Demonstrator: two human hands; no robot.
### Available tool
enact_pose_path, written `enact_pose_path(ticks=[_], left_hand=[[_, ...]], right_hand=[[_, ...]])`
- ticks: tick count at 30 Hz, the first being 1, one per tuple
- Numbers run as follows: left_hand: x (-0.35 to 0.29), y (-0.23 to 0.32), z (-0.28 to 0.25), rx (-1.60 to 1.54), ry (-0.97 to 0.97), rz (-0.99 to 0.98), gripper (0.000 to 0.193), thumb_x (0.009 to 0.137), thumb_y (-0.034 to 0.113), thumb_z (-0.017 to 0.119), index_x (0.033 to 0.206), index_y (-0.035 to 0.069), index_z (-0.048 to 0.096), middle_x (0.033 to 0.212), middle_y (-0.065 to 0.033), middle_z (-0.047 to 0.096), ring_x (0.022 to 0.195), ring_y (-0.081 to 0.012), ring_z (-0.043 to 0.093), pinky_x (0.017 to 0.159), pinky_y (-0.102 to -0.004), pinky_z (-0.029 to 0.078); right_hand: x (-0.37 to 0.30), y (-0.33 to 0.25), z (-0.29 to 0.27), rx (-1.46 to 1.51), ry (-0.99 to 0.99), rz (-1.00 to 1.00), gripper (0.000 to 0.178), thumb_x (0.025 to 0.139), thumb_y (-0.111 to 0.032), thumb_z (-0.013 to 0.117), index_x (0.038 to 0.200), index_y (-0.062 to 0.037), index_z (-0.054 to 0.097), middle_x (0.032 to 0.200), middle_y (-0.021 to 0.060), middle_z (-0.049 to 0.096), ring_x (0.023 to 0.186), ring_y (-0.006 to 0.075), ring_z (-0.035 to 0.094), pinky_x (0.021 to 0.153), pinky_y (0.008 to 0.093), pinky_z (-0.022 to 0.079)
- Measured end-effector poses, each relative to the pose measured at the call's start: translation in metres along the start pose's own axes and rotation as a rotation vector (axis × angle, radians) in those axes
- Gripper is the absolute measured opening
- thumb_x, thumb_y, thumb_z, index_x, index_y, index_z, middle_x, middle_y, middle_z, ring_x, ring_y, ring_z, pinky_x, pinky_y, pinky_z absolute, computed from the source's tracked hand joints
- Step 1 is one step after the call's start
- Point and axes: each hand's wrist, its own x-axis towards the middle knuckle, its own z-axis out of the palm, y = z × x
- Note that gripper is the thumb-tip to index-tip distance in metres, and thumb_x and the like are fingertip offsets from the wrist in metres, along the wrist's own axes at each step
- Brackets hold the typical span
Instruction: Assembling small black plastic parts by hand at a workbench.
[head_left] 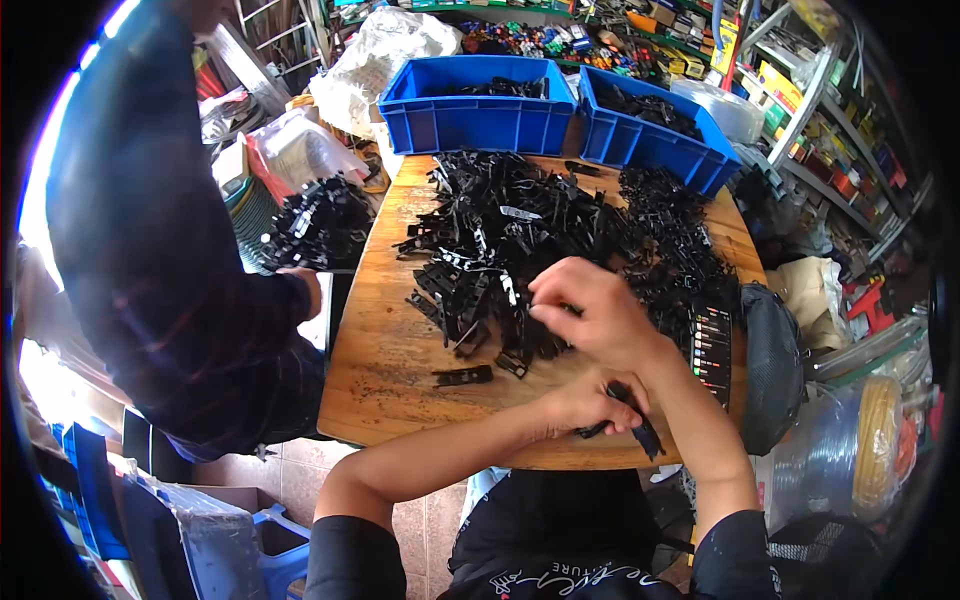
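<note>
hands: left (585,400) grips black strips (632,415) | right (590,310) pinches pile (540,230) | blue bins (470,105): 2

My left hand (585,405) curls closed near the surface's front edge; my right hand (590,310) pinches, fingers bent, farther in.
</note>
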Motion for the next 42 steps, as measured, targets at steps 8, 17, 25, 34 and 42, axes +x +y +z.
enact_pose_path(ticks=[8,17,25,34,42], left_hand=[[0.001,0.007,0.004,0.088,0.184,-0.035,0.006,0.073,0.001,0.062,0.078,0.002,0.060,0.071,-0.0042,0.059,0.058,-0.0096,0.053,0.052,-0.0213,0.042],[0.004,-0.029,-0.011,0.227,0.183,0.200,0.011,0.085,0.009,0.051,0.078,0.004,0.059,0.071,-0.0024,0.057,0.071,-0.0125,0.055,0.058,-0.0254,0.044],[0.001,0.000,0.010,0.059,0.338,0.224,0.005,0.079,0.002,0.056,0.084,0.003,0.057,0.075,-0.0048,0.058,0.069,-0.0127,0.055,0.057,-0.0262,0.044],[0.001,0.018,-0.002,-0.117,0.523,0.074,0.015,0.074,-0.004,0.059,0.089,-0.001,0.056,0.070,-0.0073,0.057,0.060,-0.0136,0.054,0.059,-0.0244,0.046],[-0.001,0.027,-0.005,-0.179,0.671,0.241,0.021,0.075,-0.003,0.058,0.096,0.000,0.058,0.073,-0.0095,0.060,0.060,-0.0117,0.051,0.057,-0.0221,0.042]], right_hand=[[0.000,-0.003,0.009,-0.187,-0.242,-0.195,0.017,0.070,-0.005,0.065,0.086,-0.0033,0.061,0.088,0.0081,0.061,0.084,0.0256,0.055,0.076,0.0336,0.046],[0.006,-0.001,0.070,-0.460,-0.273,-0.246,0.009,0.069,-0.010,0.057,0.076,-0.0059,0.060,0.074,0.0076,0.059,0.077,0.0248,0.058,0.066,0.0355,0.048],[-0.067,-0.045,-0.018,-0.024,0.054,0.238,0.012,0.081,-0.011,0.060,0.087,-0.0056,0.052,0.076,0.0097,0.060,0.066,0.0211,0.062,0.061,0.0302,0.050],[-0.133,-0.029,-0.035,0.551,0.436,0.568,0.022,0.090,-0.012,0.054,0.108,0.0014,0.053,0.094,0.0061,0.060,0.073,0.0090,0.057,0.070,0.0235,0.048],[-0.133,-0.039,-0.036,0.596,0.527,0.570,0.032,0.088,-0.028,0.058,0.097,0.0027,0.059,0.091,0.0088,0.063,0.072,0.0109,0.057,0.070,0.0245,0.047]])
